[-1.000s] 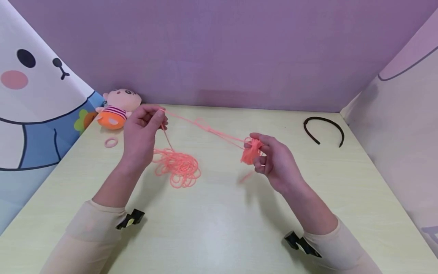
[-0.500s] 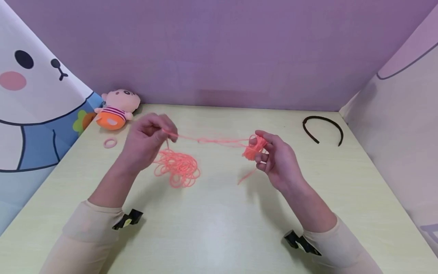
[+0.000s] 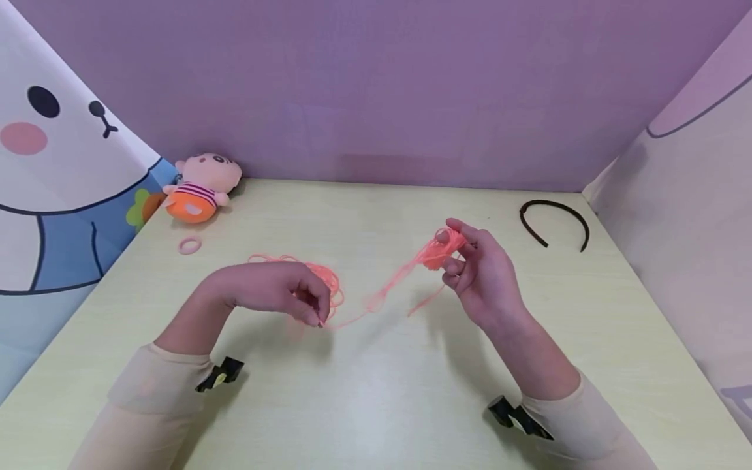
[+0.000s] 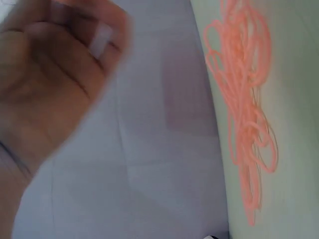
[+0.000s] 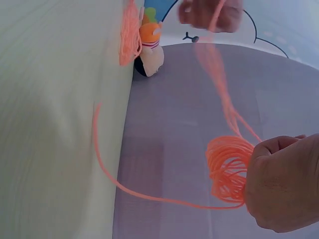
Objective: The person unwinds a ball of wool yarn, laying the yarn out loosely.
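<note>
the left hand (image 3: pixel 282 294) is bent over at the wrist, its thumb and fingertips pinching the strand (image 3: pixel 351 322); its own wrist view is blurred and adds little. the right hand (image 3: pixel 484 281) holds the coil (image 3: pixel 437 256) above the table (image 3: pixel 376 405), fingers narrow about it; whether a finger runs through the loops i cannot tell. the pile (image 3: pixel 330 277) lies on the table, partly behind the left hand.

the likeliest trouble is a knot. the slack loop (image 3: pixel 377 300) between the hands could catch on itself and pull tight if the left hand tugged hard. the pile is a heap of crossing rings, so a quick pull could lift several at once and snarl them.

the coil looks loosely gathered; if the right fingers eased their hold, turns could slip off and the bundle lose its shape. the loose end (image 3: pixel 425 303) hangs free below the right hand and could be wrapped in by mistake. a pull too strong might also drag the coil out of the fingers. the doll (image 3: pixel 200 186) and headband (image 3: pixel 555 207) lie well apart and seem no hazard.
</note>
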A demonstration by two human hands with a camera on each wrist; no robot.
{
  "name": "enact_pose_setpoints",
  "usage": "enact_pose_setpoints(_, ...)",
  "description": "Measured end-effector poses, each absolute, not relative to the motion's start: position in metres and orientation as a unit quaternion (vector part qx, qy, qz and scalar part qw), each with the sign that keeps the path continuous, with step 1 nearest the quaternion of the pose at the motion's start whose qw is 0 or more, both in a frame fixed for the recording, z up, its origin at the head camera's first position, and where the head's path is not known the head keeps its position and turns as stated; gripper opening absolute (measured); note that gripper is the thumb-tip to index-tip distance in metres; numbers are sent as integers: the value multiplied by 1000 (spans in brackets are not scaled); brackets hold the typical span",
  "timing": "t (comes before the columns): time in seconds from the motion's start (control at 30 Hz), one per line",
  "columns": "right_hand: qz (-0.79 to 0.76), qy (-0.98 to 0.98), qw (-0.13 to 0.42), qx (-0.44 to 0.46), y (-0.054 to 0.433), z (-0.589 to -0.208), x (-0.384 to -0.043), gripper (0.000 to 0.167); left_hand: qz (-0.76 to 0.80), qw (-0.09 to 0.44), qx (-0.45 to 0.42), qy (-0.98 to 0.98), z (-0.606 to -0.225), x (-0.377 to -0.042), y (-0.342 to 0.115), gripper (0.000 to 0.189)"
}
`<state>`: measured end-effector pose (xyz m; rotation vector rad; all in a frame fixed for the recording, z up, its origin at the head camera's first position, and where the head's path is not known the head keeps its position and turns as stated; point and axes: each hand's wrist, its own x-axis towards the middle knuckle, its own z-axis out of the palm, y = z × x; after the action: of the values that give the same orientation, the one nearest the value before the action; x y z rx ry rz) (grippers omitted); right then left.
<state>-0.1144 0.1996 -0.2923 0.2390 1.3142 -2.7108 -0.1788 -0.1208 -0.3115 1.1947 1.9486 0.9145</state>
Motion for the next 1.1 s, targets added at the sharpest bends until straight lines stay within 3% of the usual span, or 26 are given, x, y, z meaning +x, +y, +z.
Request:
enact_pose_setpoints(0.2, -911, 402, 67, 62, 198, -290, -110, 26, 206, 237, 368, 875, -323, -185, -120, 19)
enact_pose_setpoints(0.3, -911, 403, 79, 48, 196, -289, -109, 25, 209, 175, 335, 902, -325, -187, -119, 8)
enact_pose_setpoints(0.43, -905, 411, 103, 22, 193, -287, -106, 26, 277, 112, 343, 891, -325, -184, -108, 18)
enact_pose_setpoints(0.8, -898, 421, 128, -16, 190, -287, -99, 29, 366, 148, 402, 826, -339, -159, -63, 19)
enact_pose_setpoints(1.1, -896, 424, 128, -29, 190, -287, -99, 31, 369, 77, 375, 847, -340, -154, -57, 6)
